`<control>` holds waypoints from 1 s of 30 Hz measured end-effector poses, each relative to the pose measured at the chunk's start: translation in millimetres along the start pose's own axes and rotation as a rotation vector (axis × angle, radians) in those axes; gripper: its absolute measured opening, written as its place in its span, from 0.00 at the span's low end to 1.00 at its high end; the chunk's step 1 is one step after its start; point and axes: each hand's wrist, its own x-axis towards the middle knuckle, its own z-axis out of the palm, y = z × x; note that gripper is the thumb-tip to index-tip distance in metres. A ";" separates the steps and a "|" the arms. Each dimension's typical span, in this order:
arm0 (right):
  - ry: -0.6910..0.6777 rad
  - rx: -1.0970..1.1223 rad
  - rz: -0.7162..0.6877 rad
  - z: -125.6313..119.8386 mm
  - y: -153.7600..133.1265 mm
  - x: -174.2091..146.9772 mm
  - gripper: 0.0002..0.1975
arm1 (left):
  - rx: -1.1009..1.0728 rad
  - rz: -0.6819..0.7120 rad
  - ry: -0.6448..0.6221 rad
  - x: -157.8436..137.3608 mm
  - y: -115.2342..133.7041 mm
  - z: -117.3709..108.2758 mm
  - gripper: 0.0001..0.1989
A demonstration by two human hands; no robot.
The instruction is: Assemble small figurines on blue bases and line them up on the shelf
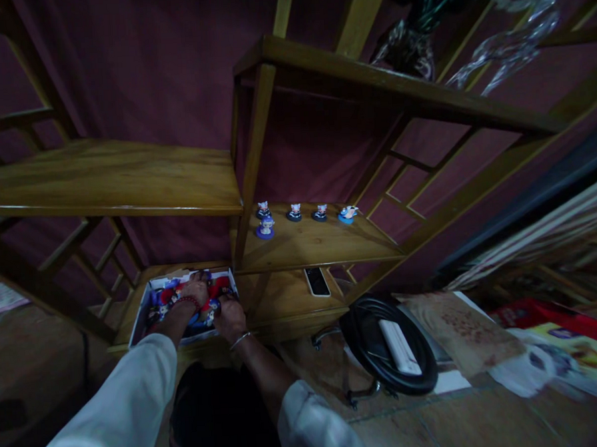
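An open cardboard box (139,313) with a white rim sits on the low shelf at the left. Many small colourful figurines (163,294) fill it, red, blue and purple ones among them. My left hand (196,290), with a red bead bracelet at the wrist, reaches in and rests on the figurines, fingers stretched towards the back wall. At the box's right side is my right hand (231,317), a metal bangle on its wrist. Its fingers are bent closed beside a figurine; what they hold is hidden.
Several small figurines, including a purple one (265,228) and a blue-based one (348,213), stand on the middle shelf (310,246). A phone (317,282) lies on the lower board. Right of it are a black round stool (356,324) bearing a white box (400,347), and plastic bags (529,365).
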 end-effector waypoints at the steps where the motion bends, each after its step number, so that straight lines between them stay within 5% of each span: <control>1: 0.007 0.004 -0.002 0.1 0.0 0.1 0.15 | -0.007 -0.012 -0.006 1.1 1.4 0.7 0.25; 30: 0.041 0.016 -0.002 1.8 0.0 -0.9 0.15 | 0.010 0.064 0.014 -3.9 4.4 0.8 0.22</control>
